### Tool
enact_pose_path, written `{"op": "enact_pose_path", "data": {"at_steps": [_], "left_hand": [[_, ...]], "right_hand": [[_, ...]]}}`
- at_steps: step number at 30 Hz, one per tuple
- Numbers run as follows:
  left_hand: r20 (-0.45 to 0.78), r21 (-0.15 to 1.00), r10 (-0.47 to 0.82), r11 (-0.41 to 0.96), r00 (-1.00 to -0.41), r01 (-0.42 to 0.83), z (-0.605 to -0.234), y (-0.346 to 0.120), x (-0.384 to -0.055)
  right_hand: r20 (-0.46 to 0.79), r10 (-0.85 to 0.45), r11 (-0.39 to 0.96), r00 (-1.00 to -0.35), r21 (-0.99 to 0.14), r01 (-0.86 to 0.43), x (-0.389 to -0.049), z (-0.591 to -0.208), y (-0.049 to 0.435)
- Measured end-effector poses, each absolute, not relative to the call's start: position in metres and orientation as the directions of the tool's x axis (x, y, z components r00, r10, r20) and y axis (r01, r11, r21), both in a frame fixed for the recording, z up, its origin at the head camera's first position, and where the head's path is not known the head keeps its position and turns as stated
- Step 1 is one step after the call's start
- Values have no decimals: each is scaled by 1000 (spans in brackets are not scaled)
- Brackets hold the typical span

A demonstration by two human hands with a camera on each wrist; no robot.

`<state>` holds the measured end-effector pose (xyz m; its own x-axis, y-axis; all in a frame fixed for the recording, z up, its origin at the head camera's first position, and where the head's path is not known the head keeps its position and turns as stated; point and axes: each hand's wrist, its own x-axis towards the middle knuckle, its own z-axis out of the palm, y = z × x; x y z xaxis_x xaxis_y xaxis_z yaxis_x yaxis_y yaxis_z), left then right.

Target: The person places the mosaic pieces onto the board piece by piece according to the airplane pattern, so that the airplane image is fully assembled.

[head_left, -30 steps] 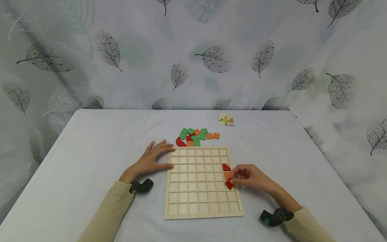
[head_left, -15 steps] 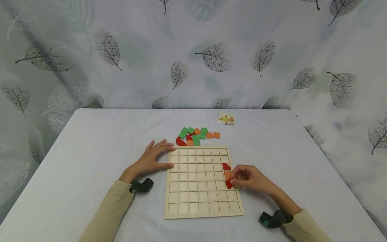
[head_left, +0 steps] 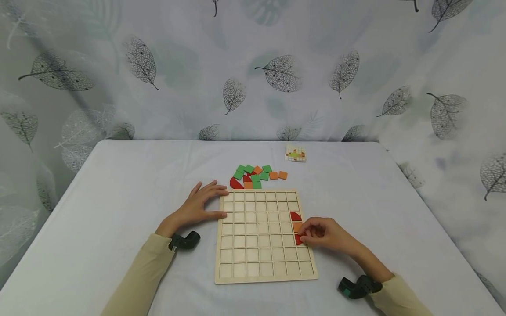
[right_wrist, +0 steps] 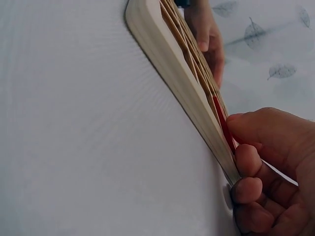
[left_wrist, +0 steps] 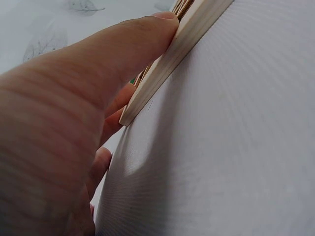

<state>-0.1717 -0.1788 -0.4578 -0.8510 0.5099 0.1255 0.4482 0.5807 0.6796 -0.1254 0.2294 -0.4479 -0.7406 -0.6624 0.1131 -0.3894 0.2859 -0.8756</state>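
A wooden grid board (head_left: 261,280) lies on the white-covered table. Along its left edge rests my left hand (head_left: 197,206), fingers spread and fairly straight; in the left wrist view the thumb (left_wrist: 142,37) lies on the board's rim (left_wrist: 170,56). At the right edge, my right hand (head_left: 324,233) holds a red quarter-circle tile (head_left: 298,239) by thumb and fingers, set down at a cell of the rightmost column. The right wrist view shows this red tile (right_wrist: 222,118) edge-on under the thumb. Just above it sit an orange square tile (head_left: 297,227) and another red quarter-circle tile (head_left: 295,216).
Behind the board lies a loose pile of green square tiles (head_left: 255,178), orange tiles (head_left: 282,175) and red curved tiles (head_left: 236,183). A small pattern card (head_left: 295,154) lies near the table's far edge. A leaf-print curtain (head_left: 253,87) hangs beyond.
The red tile under my right hand has turned from tilted to squared up with its cell. My left hand keeps its place on the board's edge.
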Motion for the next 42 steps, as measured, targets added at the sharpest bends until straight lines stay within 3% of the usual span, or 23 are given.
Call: {"op": "enact_pose_path", "data": {"at_steps": [12, 27, 42], "left_hand": [[127, 673, 508, 587, -852, 450, -459, -180, -171], [132, 679, 512, 577, -849, 454, -457, -180, -171], [143, 672, 513, 577, -846, 464, -459, -180, -173]], "right_hand": [[75, -643, 284, -762, -901, -328, -128, -445, 229], [119, -543, 276, -831, -909, -311, -133, -446, 221], [134, -493, 318, -860, -892, -321, -149, -445, 217]]}}
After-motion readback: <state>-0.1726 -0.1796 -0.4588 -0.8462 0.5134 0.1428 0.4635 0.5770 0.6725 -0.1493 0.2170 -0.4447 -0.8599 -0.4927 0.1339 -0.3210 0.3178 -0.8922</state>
